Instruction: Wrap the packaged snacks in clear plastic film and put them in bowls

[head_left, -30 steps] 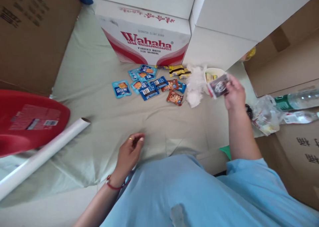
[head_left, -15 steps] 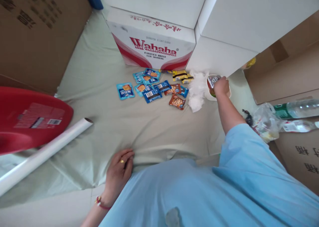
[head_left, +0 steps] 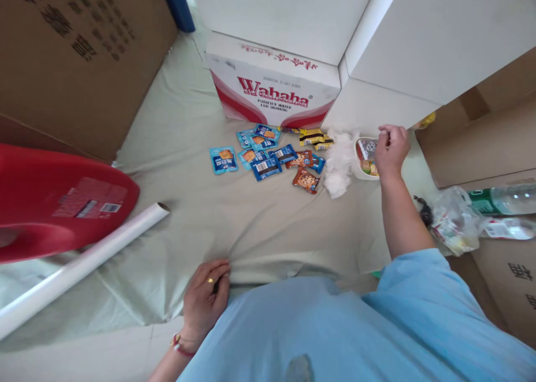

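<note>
My right hand [head_left: 392,150] is raised at the right rim of a small white container [head_left: 367,175]. Its fingers are curled, and anything in them is hidden. Inside the container lie a packet with a dark and silver wrapper [head_left: 367,148] and some colourful packaging. Crumpled white fluffy material [head_left: 338,161] lies against the container's left side. Farther left are brown cookie packets [head_left: 306,180], dark blue packets [head_left: 267,168], light blue packets [head_left: 223,160] and yellow packets [head_left: 310,137]. My left hand [head_left: 207,292] rests on the cloth's near edge, fingers loosely bent, holding nothing I can see.
A Wahaha water carton [head_left: 274,94] stands behind the packets, beside white cabinets [head_left: 383,103]. At left are a red plastic container [head_left: 71,203], a white roll [head_left: 87,267] and a cardboard box [head_left: 84,58]. Plastic bottles [head_left: 513,199] and a clear bag [head_left: 456,217] lie at right.
My right hand has come up out of the white container and shifted to its right, uncovering the contents. The camera view has shifted slightly; my left hand stays on the cloth edge.
</note>
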`<state>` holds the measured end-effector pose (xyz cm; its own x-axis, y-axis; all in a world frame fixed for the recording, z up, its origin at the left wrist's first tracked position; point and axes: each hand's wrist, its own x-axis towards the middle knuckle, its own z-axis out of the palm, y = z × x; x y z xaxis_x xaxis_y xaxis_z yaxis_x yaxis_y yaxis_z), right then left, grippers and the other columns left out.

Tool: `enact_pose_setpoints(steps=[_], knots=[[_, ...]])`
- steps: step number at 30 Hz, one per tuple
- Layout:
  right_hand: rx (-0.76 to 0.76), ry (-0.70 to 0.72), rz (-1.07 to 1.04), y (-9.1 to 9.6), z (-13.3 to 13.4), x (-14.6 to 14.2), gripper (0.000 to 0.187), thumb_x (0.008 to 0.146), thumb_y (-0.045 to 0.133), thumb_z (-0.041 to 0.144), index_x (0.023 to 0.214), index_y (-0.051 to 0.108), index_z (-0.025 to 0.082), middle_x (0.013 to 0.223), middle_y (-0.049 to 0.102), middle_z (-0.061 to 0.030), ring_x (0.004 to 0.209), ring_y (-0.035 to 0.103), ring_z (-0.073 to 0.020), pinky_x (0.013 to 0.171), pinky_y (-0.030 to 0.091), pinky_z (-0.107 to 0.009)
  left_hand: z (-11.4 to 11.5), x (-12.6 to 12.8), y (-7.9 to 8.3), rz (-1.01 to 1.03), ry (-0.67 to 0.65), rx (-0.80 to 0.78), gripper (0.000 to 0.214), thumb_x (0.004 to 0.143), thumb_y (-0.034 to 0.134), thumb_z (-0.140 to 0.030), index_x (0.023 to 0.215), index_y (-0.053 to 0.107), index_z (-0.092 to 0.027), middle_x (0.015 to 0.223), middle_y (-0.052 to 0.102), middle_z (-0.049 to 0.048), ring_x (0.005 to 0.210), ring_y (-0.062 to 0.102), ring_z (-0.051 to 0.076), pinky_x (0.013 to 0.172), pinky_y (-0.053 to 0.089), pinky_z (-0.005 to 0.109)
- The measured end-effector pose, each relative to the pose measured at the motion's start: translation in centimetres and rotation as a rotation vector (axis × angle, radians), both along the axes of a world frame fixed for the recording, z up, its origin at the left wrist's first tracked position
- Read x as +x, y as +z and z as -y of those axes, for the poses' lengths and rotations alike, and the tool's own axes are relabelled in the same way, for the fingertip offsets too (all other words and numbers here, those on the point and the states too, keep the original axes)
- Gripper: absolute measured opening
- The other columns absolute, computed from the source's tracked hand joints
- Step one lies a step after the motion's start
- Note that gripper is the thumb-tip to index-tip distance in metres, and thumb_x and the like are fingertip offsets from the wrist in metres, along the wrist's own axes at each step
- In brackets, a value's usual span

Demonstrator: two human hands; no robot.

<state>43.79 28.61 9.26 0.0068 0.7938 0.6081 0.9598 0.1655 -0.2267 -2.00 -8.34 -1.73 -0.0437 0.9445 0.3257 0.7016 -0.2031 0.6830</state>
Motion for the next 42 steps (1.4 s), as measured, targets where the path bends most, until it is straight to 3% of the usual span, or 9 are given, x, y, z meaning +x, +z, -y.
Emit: enact_pose_setpoints(steps=[5,11,17,24,28,31,36,39,42], knots=[[-0.03,0.234,0.06,-0.6,4.4,-3.4,0.025,0.102,0.046,0.034,0.102,0.069,0.023,0.094,0.068,-0.0089,0.098,0.063,-0.0266,0.099,0.048,-0.045,0.1,0.3,0.1,-0.01,0.021,0.064,0.017,0.091,0.061,-0.008,0.097,0.071,-0.02,0.102,0.075,0.0074,0.093,0.072,0.019,0.085,0.058,0.033],[-0.074,0.052,-0.052,-2.5,3.7,-4.0,0.032,0.101,0.043,0.035,0.106,0.07,0.019,0.108,0.07,-0.0151,0.105,0.065,-0.0276,0.099,0.049,-0.042,0.0,0.8,-0.1,-0.099,0.032,0.152,0.017,0.09,0.06,-0.006,0.094,0.07,-0.02,0.097,0.076,0.008,0.088,0.071,0.02,0.083,0.058,0.033],[-0.545,-0.051,0.101,-2.3,1.9,-4.9,0.019,0.089,0.067,0.037,0.089,0.075,0.02,0.094,0.075,-0.0133,0.094,0.066,-0.0292,0.087,0.049,-0.04,0.0,1.1,-0.3,-0.127,0.038,0.187,0.017,0.091,0.059,-0.006,0.093,0.07,-0.019,0.096,0.075,0.0084,0.089,0.07,0.02,0.083,0.058,0.033],[-0.302,-0.042,-0.121,-1.3,4.4,-5.0,0.028,0.095,0.051,0.033,0.092,0.074,0.019,0.09,0.075,-0.0113,0.091,0.067,-0.0267,0.086,0.051,-0.039,0.1,0.8,-0.2,-0.032,0.047,0.088,0.016,0.094,0.058,-0.013,0.091,0.071,-0.021,0.097,0.077,0.0074,0.09,0.072,0.02,0.084,0.059,0.034],[-0.209,-0.082,-0.18,-0.4,6.2,-4.7,0.022,0.091,0.056,0.033,0.088,0.073,0.02,0.09,0.073,-0.0105,0.092,0.066,-0.0264,0.088,0.052,-0.041,-0.6,0.8,0.8,0.136,0.101,0.023,0.015,0.098,0.058,-0.024,0.095,0.073,-0.023,0.1,0.075,0.006,0.093,0.072,0.019,0.086,0.058,0.034],[-0.115,0.04,-0.641,0.2,8.7,-5.5,0.021,0.088,0.064,0.043,0.088,0.068,0.022,0.079,0.066,-0.0021,0.072,0.06,-0.0178,0.068,0.051,-0.031,-2.5,2.0,2.0,0.326,0.094,-0.076,0.02,0.099,0.059,-0.035,0.1,0.075,-0.022,0.099,0.073,0.0055,0.089,0.07,0.018,0.081,0.058,0.032],[-0.454,0.273,-1.487,-0.4,14.9,-9.2,0.041,0.067,0.085,0.044,0.075,0.05,0.024,0.064,0.046,0.0066,0.052,0.04,-0.0089,0.044,0.031,-0.02,-8.2,6.1,3.5,0.96,-0.133,-0.473,0.045,0.095,0.064,-0.062,0.098,0.072,-0.018,0.094,0.073,0.008,0.081,0.07,0.018,0.063,0.057,0.026],[-0.63,0.251,-1.601,-2.0,18.7,-12.2,0.043,0.062,0.088,0.042,0.072,0.051,0.023,0.061,0.044,0.007,0.05,0.035,-0.0079,0.042,0.026,-0.019,-11.4,8.1,3.5,1.281,-0.218,-0.637,0.065,0.085,0.069,-0.076,0.119,0.066,-0.021,0.116,0.071,0.0117,0.088,0.073,0.021,0.052,0.054,0.022],[-0.821,0.251,-1.45,-3.4,21.3,-15.0,0.041,0.067,0.087,0.051,0.072,0.058,0.022,0.056,0.045,0.007,0.049,0.035,-0.0082,0.044,0.028,-0.021,-13.4,9.2,2.9,1.405,-0.312,-0.731,0.074,0.08,0.079,-0.069,0.137,0.058,-0.026,0.125,0.069,0.011,0.092,0.074,0.02,0.053,0.056,0.021]])
